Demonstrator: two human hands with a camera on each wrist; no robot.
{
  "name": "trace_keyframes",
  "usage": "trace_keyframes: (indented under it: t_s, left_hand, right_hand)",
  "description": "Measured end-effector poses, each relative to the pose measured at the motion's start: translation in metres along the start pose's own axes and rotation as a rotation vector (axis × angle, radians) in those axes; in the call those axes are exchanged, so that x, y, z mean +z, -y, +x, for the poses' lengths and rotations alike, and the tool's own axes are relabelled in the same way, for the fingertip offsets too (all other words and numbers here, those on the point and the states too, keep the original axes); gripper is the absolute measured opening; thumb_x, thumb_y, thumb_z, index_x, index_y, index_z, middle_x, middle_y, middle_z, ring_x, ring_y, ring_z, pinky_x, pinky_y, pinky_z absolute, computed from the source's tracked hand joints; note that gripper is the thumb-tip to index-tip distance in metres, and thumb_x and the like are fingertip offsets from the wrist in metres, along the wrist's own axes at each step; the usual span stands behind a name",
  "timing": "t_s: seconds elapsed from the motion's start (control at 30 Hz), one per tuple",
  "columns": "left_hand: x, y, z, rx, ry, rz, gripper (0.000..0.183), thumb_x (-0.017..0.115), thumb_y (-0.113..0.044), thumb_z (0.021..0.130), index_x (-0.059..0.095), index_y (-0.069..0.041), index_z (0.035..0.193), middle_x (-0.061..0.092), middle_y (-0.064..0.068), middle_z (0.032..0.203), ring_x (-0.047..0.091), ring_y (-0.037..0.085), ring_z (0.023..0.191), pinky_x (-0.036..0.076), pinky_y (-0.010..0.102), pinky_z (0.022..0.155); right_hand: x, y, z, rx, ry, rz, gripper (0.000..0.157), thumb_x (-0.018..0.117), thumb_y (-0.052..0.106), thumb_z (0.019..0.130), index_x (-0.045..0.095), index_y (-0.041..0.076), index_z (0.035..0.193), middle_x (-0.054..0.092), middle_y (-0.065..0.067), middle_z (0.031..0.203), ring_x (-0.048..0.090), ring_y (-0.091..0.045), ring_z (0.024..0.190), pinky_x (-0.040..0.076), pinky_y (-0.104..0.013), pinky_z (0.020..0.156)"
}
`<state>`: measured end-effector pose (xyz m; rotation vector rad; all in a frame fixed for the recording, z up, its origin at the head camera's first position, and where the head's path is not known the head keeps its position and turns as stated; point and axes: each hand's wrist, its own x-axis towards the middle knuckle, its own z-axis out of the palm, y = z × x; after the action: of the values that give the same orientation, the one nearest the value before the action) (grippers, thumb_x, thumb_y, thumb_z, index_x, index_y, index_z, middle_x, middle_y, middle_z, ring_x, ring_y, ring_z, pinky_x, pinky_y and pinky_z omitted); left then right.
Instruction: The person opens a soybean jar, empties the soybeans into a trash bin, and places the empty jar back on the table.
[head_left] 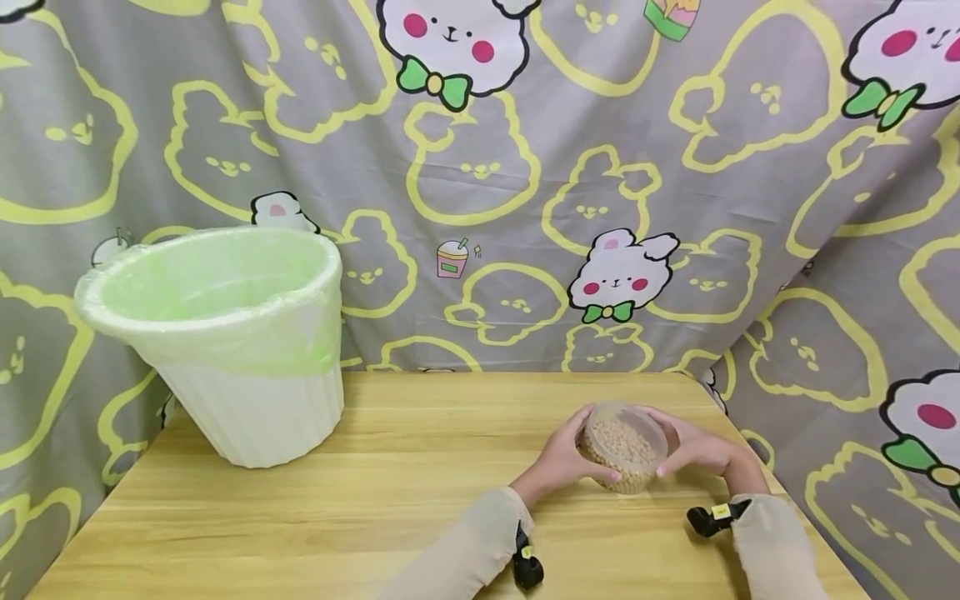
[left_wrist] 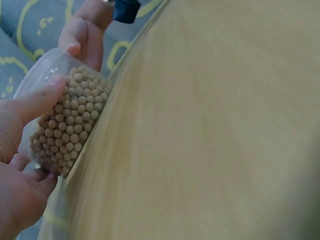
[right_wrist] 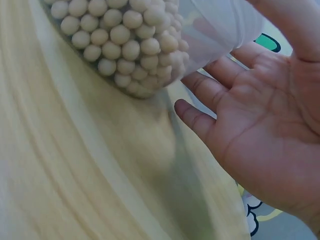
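Note:
A clear round plastic tub (head_left: 628, 478) filled with small beige balls (left_wrist: 75, 117) is between both hands at the right of the wooden table. My left hand (head_left: 561, 457) grips its left side, thumb across the front and fingers round the base side. From the right, my right hand (head_left: 699, 446) holds the tub with curved fingers behind it and its thumb near the front. In the right wrist view the palm of the right hand (right_wrist: 265, 115) stands apart from the wall, and the little finger does not touch it. Whether a lid covers the tub, I cannot tell.
A tall white bin (head_left: 262, 400) with a pale green liner (head_left: 322, 333) over its rim stands at the table's back left. Patterned grey curtains (head_left: 480, 200) hang behind and beside the wooden table (head_left: 360, 517). Black devices (head_left: 527, 571) are strapped at both wrists.

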<state>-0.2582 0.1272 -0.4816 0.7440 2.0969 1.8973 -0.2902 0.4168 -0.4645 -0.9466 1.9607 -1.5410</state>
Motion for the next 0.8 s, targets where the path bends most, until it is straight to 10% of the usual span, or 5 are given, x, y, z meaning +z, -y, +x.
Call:
trace_keyframes:
  t_s: [0.33,0.8]
  left_hand:
    - [-0.022,-0.015,0.007,0.07,-0.053,-0.045,0.102,0.095,-0.007,0.067,0.044,-0.019,0.154,0.052,0.002,0.154,0.05,0.015,0.142,0.038,0.026,0.115]
    - [-0.121,-0.092,-0.003,0.197,-0.143,0.097,0.1,0.096,-0.018,0.067,0.045,-0.026,0.153,0.061,0.004,0.141,0.061,0.014,0.126,0.049,0.038,0.108]
  right_hand:
    - [0.001,0.013,0.028,-0.111,-0.031,0.009,0.104,0.082,-0.001,0.078,0.016,-0.005,0.159,0.029,-0.03,0.158,0.049,-0.012,0.136,0.046,-0.028,0.108]
    - [0.04,0.097,0.125,-0.297,-0.155,0.034,0.096,0.084,0.013,0.081,0.027,-0.003,0.157,0.046,-0.018,0.149,0.055,-0.018,0.126,0.053,-0.03,0.101]
